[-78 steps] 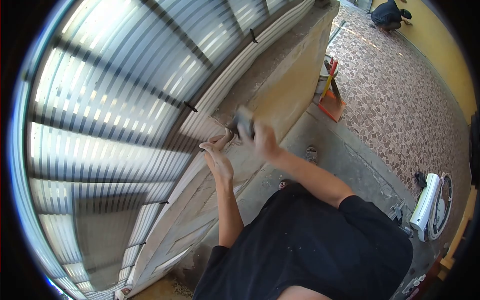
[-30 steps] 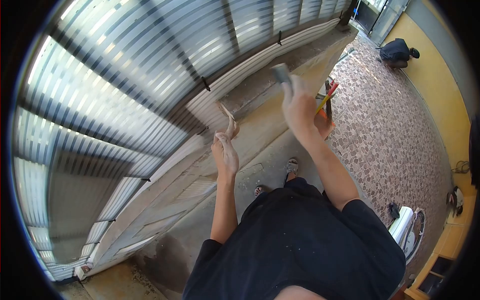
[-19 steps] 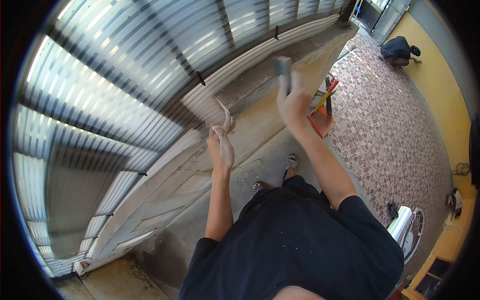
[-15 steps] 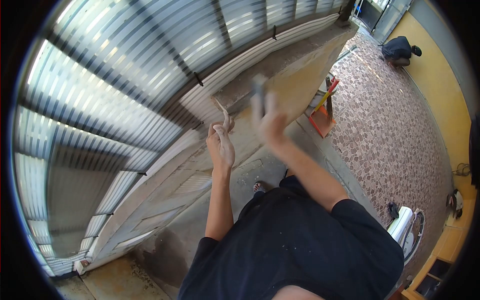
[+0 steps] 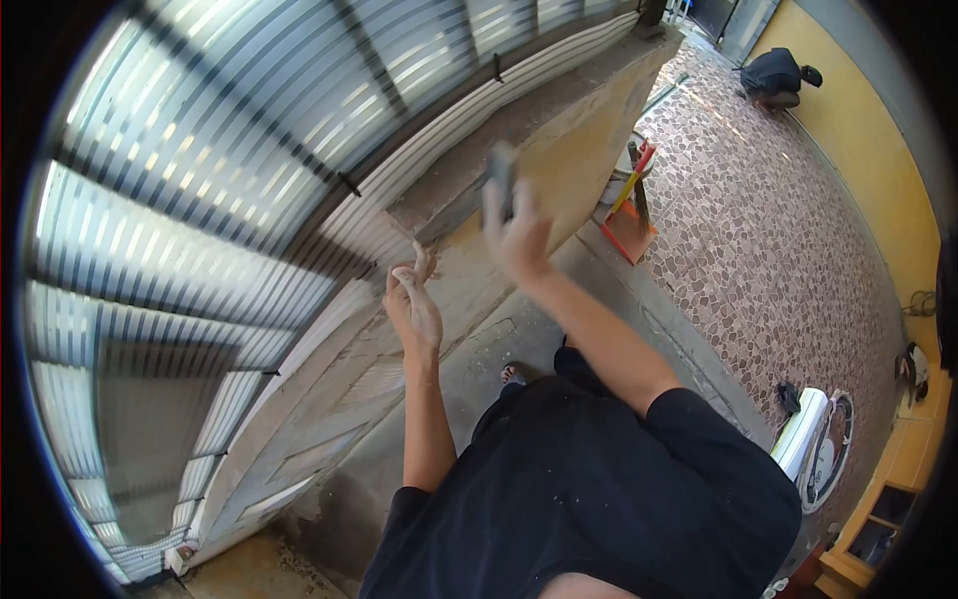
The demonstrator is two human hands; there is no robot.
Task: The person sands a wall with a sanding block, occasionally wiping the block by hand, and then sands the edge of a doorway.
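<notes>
From the head view, the right hand was raised and clenched around a blurred dark grey hammer, its head above the knuckles. The left hand pinched a thin pale wooden wedge between its fingertips, set against the edge of the low concrete ledge below the corrugated metal fence. An orange plastic tool tray stood near the ledge, and a crouching person was well apart.

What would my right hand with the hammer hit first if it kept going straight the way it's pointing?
Probably the thin wooden wedge pinched in the left hand against the concrete ledge. The right hand and its hammer are blurred, so depth is uncertain.
</notes>
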